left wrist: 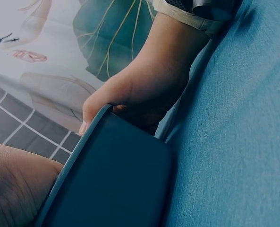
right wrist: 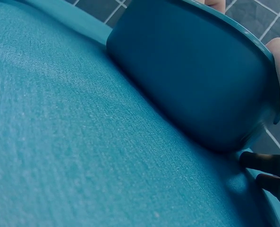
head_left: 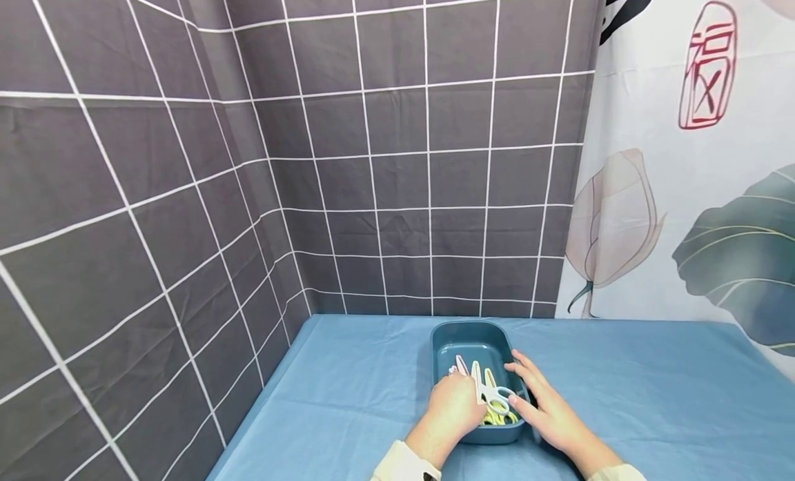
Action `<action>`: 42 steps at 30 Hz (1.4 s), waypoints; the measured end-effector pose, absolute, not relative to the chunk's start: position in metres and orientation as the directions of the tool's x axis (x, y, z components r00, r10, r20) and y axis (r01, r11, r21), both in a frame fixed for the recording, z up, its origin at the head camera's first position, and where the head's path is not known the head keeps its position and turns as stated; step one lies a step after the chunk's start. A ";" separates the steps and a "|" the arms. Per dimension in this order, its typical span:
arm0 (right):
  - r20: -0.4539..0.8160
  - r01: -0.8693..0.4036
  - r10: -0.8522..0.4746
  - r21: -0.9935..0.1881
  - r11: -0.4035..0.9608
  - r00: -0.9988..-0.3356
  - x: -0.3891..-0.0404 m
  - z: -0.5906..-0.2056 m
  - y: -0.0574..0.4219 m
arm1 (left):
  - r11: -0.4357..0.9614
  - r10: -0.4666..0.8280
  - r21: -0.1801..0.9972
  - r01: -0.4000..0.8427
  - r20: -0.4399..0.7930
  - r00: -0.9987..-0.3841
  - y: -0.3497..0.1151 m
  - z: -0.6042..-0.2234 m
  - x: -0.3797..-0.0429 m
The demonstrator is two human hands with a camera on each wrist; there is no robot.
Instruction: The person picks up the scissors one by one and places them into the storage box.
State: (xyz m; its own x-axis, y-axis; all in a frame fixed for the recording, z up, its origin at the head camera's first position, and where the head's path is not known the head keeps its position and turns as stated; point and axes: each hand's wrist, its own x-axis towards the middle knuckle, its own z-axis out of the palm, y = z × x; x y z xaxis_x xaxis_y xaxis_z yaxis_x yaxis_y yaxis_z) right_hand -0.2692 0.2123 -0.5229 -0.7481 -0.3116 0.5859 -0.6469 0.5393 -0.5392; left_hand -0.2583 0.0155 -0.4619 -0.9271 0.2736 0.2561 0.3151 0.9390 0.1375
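Note:
A dark blue-green plastic box (head_left: pixel 492 435) stands on the table, with several scissors lying inside it. One pair of scissors (head_left: pixel 498 401) has light blue loops, and yellow scissors (head_left: pixel 493 418) lie under it; a pinkish tip (head_left: pixel 460 363) pokes up beside them. My left hand (head_left: pixel 455 402) reaches over the near left rim into the box among the scissors. Its fingertips are hidden, so what they hold does not show. My right hand (head_left: pixel 549 412) grips the box's right side; in the left wrist view its thumb (left wrist: pixel 95 111) hooks over the rim, the other fingers outside.
A blue cloth (head_left: pixel 348 384) covers the table under the box. Behind and to the left hang dark grey curtains (head_left: pixel 397 184) with white grid lines. A white curtain (head_left: pixel 633 94) with leaf prints hangs at the back right.

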 end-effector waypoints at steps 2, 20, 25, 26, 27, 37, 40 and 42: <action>0.586 -0.649 -0.315 -0.537 0.539 -0.747 -0.270 -0.523 0.212 | 0.938 0.272 0.146 0.316 0.256 -0.927 0.014 -0.462 -0.259; 0.544 -0.599 -0.298 -0.540 0.591 -0.785 -0.270 -0.523 0.203 | 0.869 0.345 0.182 0.461 0.445 -0.826 -0.002 -0.473 -0.275; 0.550 -0.598 -0.290 -0.538 0.594 -0.783 -0.270 -0.521 0.202 | 0.821 0.315 0.204 0.533 0.618 -0.721 -0.008 -0.476 -0.283; 0.556 -0.601 -0.288 -0.538 0.590 -0.780 -0.270 -0.521 0.202 | 0.817 0.302 0.204 0.540 0.647 -0.700 -0.009 -0.476 -0.285; 0.560 -0.601 -0.282 -0.537 0.592 -0.779 -0.270 -0.521 0.202 | 0.812 0.288 0.208 0.546 0.670 -0.684 -0.009 -0.477 -0.287; 0.527 -0.546 -0.241 -0.559 0.624 -0.815 -0.266 -0.517 0.199 | 0.762 0.054 0.365 0.534 0.787 -0.614 -0.016 -0.481 -0.301; 0.520 -0.536 -0.233 -0.570 0.622 -0.822 -0.265 -0.518 0.198 | 0.759 0.011 0.412 0.504 0.767 -0.642 -0.018 -0.482 -0.303; 0.520 -0.533 -0.228 -0.568 0.627 -0.823 -0.265 -0.518 0.198 | 0.759 0.005 0.431 0.487 0.745 -0.667 -0.018 -0.482 -0.303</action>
State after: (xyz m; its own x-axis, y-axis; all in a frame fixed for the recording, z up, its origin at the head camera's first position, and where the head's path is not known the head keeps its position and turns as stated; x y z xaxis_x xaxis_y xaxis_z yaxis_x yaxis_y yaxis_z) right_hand -0.2651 0.1985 -0.5182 -0.8229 -0.2284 0.5202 -0.5332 0.6266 -0.5684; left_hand -0.3029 -0.0184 -0.4821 -0.6670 0.0052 0.7450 0.4873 0.7595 0.4310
